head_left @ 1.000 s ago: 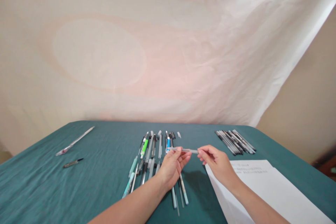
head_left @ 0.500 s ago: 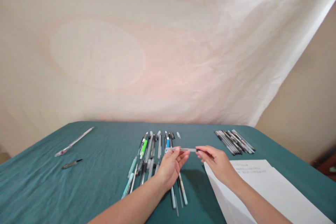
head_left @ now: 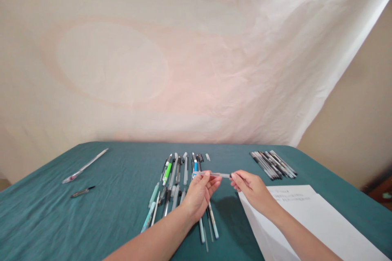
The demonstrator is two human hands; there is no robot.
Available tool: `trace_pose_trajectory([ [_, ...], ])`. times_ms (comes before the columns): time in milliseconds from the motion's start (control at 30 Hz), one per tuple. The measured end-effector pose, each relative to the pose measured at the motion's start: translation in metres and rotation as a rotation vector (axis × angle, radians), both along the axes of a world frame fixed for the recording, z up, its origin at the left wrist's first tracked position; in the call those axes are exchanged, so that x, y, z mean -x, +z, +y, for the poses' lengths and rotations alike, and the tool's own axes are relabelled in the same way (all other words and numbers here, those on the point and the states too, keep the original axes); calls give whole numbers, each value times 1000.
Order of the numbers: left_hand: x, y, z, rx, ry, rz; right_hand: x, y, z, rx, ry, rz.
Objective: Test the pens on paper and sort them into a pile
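Between my hands a slim clear pen (head_left: 221, 175) with a dark end is held level above the table. My left hand (head_left: 200, 195) pinches its barrel between thumb and fingers. At the dark right end, my right hand (head_left: 249, 187) has its thumb and fingertips closed on the pen. Under and behind my left hand lie several pens and pen parts in rows, among them a green pen (head_left: 167, 173) and a blue-gripped pen (head_left: 195, 166). My left hand and forearm hide some of them.
White paper sheets (head_left: 321, 224) with handwriting lie at the right. Behind them is a row of clear and black pens (head_left: 273, 165). A long wrapped pen (head_left: 85, 166) and a short dark pen piece (head_left: 82, 191) rest on the left of the green cloth (head_left: 122, 212).
The fingers of my right hand have shifted slightly and curled in more around the pen's dark end. My left hand stays in nearly the same place.
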State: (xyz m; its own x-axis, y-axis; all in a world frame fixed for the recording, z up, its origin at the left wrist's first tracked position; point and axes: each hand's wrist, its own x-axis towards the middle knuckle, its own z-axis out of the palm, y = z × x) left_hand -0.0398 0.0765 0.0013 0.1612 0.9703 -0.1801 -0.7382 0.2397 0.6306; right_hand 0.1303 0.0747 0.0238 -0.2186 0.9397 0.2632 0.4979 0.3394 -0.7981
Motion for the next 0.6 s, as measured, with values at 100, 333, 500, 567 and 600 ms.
trace_pose_trajectory([
  [100,0,-1,1,7,5,-6,-1,1,1,45,0,65],
  [333,1,-1,0,16,7,-11,-2,3,0,23,-4,39],
  [500,0,1,0,21,15,-17,-1,8,-3,-115,4,-80],
  [567,0,1,0,19,17,-16,-1,10,-5,-186,4,-148],
  [600,0,1,0,18,16,-15,-1,11,-5,-218,3,-184],
])
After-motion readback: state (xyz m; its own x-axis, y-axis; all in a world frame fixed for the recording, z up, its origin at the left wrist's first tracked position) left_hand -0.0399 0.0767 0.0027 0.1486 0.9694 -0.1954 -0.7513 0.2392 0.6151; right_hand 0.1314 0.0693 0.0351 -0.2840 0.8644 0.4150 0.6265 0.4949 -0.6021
